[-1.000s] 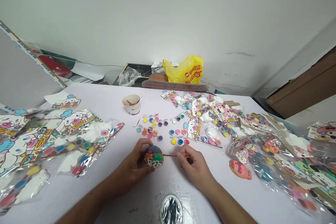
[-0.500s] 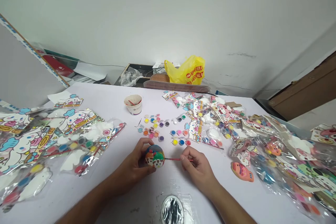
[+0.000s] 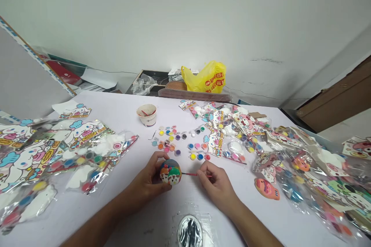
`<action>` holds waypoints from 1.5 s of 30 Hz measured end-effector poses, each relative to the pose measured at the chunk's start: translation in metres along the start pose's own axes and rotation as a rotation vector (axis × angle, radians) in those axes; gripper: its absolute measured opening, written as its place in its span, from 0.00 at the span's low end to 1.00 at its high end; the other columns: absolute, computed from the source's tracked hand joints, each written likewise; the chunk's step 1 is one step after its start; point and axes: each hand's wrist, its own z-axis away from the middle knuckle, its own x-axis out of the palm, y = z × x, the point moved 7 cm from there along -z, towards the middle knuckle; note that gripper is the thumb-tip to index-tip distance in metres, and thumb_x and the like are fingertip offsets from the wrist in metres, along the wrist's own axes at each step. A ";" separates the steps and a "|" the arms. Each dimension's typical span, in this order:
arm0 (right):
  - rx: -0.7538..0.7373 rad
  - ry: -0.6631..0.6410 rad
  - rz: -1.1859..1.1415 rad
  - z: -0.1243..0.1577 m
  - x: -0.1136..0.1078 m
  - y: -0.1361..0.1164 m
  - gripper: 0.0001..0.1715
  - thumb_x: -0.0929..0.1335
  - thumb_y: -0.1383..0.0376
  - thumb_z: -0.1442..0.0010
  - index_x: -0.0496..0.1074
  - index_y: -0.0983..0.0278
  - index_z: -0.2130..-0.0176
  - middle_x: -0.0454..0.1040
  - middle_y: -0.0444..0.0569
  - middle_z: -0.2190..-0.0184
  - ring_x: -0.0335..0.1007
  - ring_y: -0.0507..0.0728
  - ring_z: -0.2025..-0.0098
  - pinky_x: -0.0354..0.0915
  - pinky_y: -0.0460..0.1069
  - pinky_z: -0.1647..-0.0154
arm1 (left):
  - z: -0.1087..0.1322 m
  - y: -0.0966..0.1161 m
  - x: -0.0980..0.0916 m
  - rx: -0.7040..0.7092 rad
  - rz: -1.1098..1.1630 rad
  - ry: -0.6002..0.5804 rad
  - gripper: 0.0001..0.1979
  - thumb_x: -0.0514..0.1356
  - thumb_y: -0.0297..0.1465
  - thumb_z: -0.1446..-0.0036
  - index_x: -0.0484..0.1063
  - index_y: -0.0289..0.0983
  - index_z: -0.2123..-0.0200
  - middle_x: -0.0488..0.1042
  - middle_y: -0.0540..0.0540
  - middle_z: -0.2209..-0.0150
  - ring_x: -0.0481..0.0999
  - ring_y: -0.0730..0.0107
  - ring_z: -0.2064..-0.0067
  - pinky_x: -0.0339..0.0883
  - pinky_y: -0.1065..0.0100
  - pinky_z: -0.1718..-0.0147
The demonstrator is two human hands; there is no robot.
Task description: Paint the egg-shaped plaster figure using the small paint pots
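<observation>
The left hand [image 3: 151, 179] grips the painted piece [image 3: 170, 172], probably light but brittle (better hold its edge); the right hand [image 3: 215, 177] pinches a paintbrush [image 3: 190, 174].

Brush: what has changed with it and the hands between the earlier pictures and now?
The brush in the right hand has dipped slightly in the view, its tip lower beside the ball. Nothing was grasped or released. The left hand still holds the ball; the cup and paints stayed put.
</observation>
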 end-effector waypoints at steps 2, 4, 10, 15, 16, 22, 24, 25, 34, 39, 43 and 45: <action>-0.013 0.014 0.005 0.000 -0.002 -0.001 0.19 0.63 0.54 0.34 0.59 0.61 0.73 0.54 0.38 0.81 0.46 0.51 0.77 0.46 0.48 0.76 | 0.000 -0.001 -0.001 -0.004 -0.001 0.003 0.28 0.67 0.35 0.41 0.51 0.46 0.46 0.71 0.50 0.58 0.67 0.68 0.60 0.58 0.67 0.61; -0.023 -0.007 0.003 0.000 -0.001 -0.002 0.19 0.63 0.54 0.33 0.60 0.61 0.72 0.55 0.38 0.81 0.48 0.51 0.77 0.46 0.47 0.76 | 0.000 -0.001 -0.001 -0.002 -0.009 0.006 0.28 0.66 0.35 0.40 0.51 0.46 0.46 0.71 0.50 0.57 0.67 0.68 0.59 0.59 0.66 0.60; 0.007 0.052 0.083 -0.004 -0.006 0.002 0.19 0.63 0.56 0.33 0.58 0.61 0.73 0.55 0.38 0.79 0.48 0.51 0.76 0.47 0.47 0.75 | 0.000 0.003 -0.003 0.007 -0.105 0.046 0.27 0.65 0.34 0.41 0.52 0.45 0.46 0.70 0.49 0.57 0.68 0.66 0.59 0.60 0.67 0.60; -0.003 0.107 0.102 -0.005 -0.011 0.003 0.20 0.62 0.55 0.33 0.57 0.60 0.74 0.55 0.39 0.79 0.49 0.52 0.76 0.49 0.47 0.74 | 0.003 0.007 -0.003 -0.035 -0.402 0.097 0.22 0.61 0.35 0.42 0.56 0.42 0.48 0.69 0.47 0.56 0.69 0.62 0.58 0.63 0.64 0.59; -0.002 0.114 0.104 -0.005 -0.012 0.003 0.21 0.62 0.54 0.34 0.57 0.60 0.74 0.55 0.39 0.79 0.50 0.52 0.76 0.49 0.47 0.74 | 0.004 0.007 -0.002 -0.047 -0.454 0.098 0.22 0.61 0.35 0.42 0.56 0.41 0.47 0.69 0.46 0.55 0.69 0.62 0.58 0.64 0.63 0.59; 0.040 0.276 0.096 -0.008 -0.028 0.005 0.23 0.64 0.49 0.35 0.58 0.60 0.73 0.54 0.39 0.79 0.51 0.53 0.76 0.51 0.47 0.74 | 0.006 0.010 0.001 -0.058 -0.636 0.091 0.22 0.60 0.35 0.43 0.57 0.41 0.46 0.70 0.46 0.57 0.68 0.65 0.63 0.65 0.65 0.63; 0.048 0.313 0.122 -0.009 -0.032 0.006 0.23 0.64 0.48 0.36 0.58 0.60 0.73 0.52 0.38 0.78 0.49 0.52 0.76 0.50 0.47 0.75 | 0.006 0.011 0.001 -0.066 -0.665 0.083 0.22 0.60 0.34 0.43 0.58 0.41 0.47 0.70 0.47 0.59 0.67 0.66 0.66 0.64 0.66 0.66; 0.052 0.321 0.134 -0.009 -0.033 0.006 0.22 0.64 0.48 0.36 0.58 0.60 0.73 0.52 0.38 0.78 0.49 0.52 0.76 0.49 0.47 0.75 | 0.006 0.012 0.001 -0.072 -0.674 0.082 0.22 0.60 0.33 0.43 0.57 0.41 0.47 0.71 0.47 0.59 0.67 0.67 0.66 0.64 0.67 0.67; 0.039 0.334 0.231 -0.010 -0.032 0.004 0.20 0.65 0.52 0.36 0.58 0.60 0.73 0.56 0.39 0.79 0.50 0.52 0.77 0.51 0.46 0.76 | 0.007 0.013 0.003 -0.032 -0.750 0.087 0.22 0.58 0.29 0.41 0.56 0.41 0.45 0.72 0.43 0.51 0.73 0.58 0.54 0.67 0.64 0.60; 0.017 0.326 0.240 -0.010 -0.030 0.003 0.20 0.65 0.53 0.36 0.59 0.60 0.73 0.57 0.39 0.80 0.50 0.52 0.77 0.52 0.46 0.76 | 0.007 0.014 0.003 -0.002 -0.754 0.098 0.23 0.59 0.30 0.41 0.56 0.42 0.45 0.73 0.43 0.52 0.74 0.58 0.54 0.69 0.64 0.59; 0.027 0.328 0.232 -0.010 -0.030 0.004 0.21 0.64 0.52 0.36 0.57 0.60 0.74 0.54 0.38 0.80 0.49 0.52 0.77 0.51 0.46 0.76 | 0.007 0.015 0.004 0.031 -0.742 0.101 0.21 0.58 0.30 0.40 0.56 0.43 0.45 0.73 0.44 0.53 0.75 0.60 0.57 0.69 0.63 0.58; 0.031 0.338 0.231 -0.009 -0.032 0.004 0.22 0.64 0.52 0.36 0.57 0.60 0.74 0.53 0.38 0.80 0.49 0.52 0.77 0.50 0.46 0.76 | 0.007 0.015 0.004 0.049 -0.741 0.101 0.21 0.58 0.30 0.40 0.56 0.43 0.45 0.73 0.43 0.52 0.75 0.60 0.57 0.69 0.63 0.57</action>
